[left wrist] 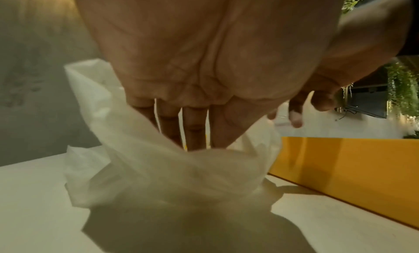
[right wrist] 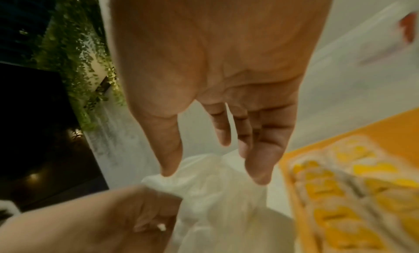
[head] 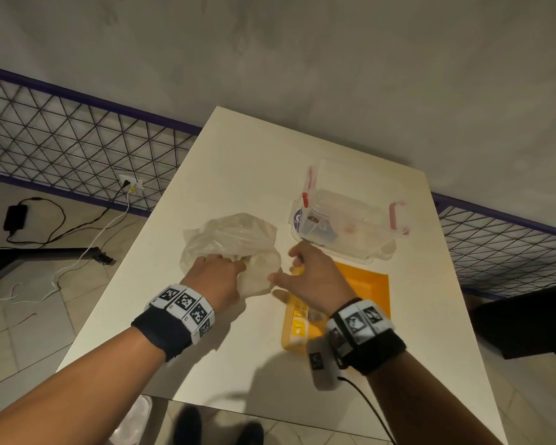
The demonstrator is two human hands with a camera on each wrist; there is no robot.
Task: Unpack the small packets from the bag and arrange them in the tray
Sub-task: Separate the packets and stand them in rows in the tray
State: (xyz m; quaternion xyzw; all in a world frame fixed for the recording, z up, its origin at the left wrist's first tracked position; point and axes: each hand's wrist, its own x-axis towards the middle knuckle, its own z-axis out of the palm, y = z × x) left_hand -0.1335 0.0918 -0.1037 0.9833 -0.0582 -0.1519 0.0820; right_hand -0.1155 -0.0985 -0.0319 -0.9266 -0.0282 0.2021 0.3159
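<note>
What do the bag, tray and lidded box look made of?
Bag: thin translucent plastic film, crinkled and limp. Tray: opaque orange, smooth and rigid, probably moulded plastic. Box: clear hard plastic with see-through walls and red clip latches.

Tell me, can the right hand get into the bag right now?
Probably yes: the right hand hovers open just above the bag, nothing between them, though the left hand already fills part of its mouth.

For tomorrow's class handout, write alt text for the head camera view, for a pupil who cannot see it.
Seen from above, a person's left hand reaches into a crumpled translucent plastic bag on a white table, while the right hand hovers open beside it. Under the right hand sits an orange tray holding a few small packets; a clear lidded container stands behind.
</note>
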